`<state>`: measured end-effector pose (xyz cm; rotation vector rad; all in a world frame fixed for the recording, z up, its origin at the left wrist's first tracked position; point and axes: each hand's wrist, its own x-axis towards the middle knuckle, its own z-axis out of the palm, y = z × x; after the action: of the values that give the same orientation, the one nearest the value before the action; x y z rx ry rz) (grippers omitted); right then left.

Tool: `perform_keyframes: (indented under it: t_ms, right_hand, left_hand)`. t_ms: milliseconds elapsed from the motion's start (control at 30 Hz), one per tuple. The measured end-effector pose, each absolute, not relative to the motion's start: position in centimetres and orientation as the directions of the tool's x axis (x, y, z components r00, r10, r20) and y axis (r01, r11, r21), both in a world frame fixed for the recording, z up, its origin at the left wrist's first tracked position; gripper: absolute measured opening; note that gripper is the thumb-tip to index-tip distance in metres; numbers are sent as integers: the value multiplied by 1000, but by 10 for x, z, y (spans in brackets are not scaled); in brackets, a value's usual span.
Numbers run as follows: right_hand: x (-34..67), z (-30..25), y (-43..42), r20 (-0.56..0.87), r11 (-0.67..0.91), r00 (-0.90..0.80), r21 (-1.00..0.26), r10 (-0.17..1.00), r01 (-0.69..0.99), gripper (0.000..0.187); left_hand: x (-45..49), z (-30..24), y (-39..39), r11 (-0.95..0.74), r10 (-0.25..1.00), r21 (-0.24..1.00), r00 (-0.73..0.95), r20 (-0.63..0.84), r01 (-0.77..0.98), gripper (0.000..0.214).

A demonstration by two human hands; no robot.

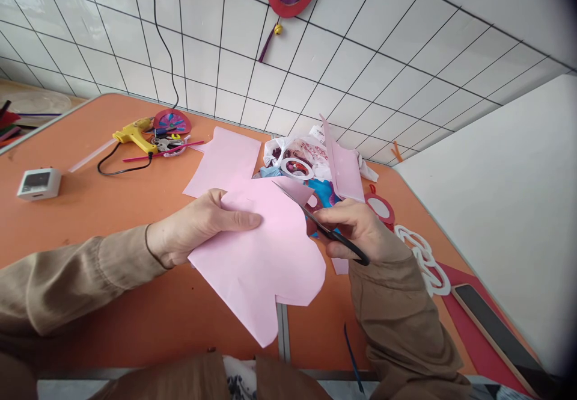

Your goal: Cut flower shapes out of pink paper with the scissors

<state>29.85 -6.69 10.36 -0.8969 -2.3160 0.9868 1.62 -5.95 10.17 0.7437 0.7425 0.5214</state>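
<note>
My left hand (207, 225) grips a pink sheet of paper (270, 249) by its left side, the thumb lying flat on top. The sheet's right edge is cut into rounded scallops, and its lower end runs to a point. With my right hand (356, 228) I hold black-handled scissors (333, 234). Their blades reach across the upper right part of the paper, where a flap stands off along the cut. The fingers of my left hand under the sheet are hidden.
On the orange table (112, 304) stand a yellow glue gun (137, 135) and a small white box (39, 183). Pink paper pieces (229, 159) and a plastic bag (311, 153) lie behind. White paper rings (424, 258) and a phone (496, 328) are at right.
</note>
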Motion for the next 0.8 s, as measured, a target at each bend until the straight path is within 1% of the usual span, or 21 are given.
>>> perform_keyframes:
  t_ms: [133, 233, 367, 433, 600, 800]
  right_hand:
    - [299, 106, -67, 160, 526, -701, -777, 695, 345, 49]
    - [300, 107, -67, 165, 533, -715, -781, 679, 325, 50]
    - [302, 107, -68, 157, 544, -710, -759, 687, 358, 55]
    - [303, 107, -69, 132, 519, -694, -763, 708, 385, 55]
    - [305, 111, -73, -8, 397, -664, -796, 747, 456, 52]
    - [308, 107, -72, -6, 405, -662, -787, 749, 465, 53]
  left_hand:
    - [15, 105, -58, 622, 646, 773, 638, -418, -123, 25]
    - [14, 107, -56, 606, 642, 792, 636, -428, -78, 22]
    - [12, 107, -53, 566, 653, 824, 632, -417, -41, 23]
    - [10, 108, -52, 552, 648, 834, 636, -420, -12, 24]
    - [7, 109, -49, 524, 634, 850, 646, -425, 44, 24]
    - [7, 113, -48, 505, 632, 862, 659, -408, 50, 16]
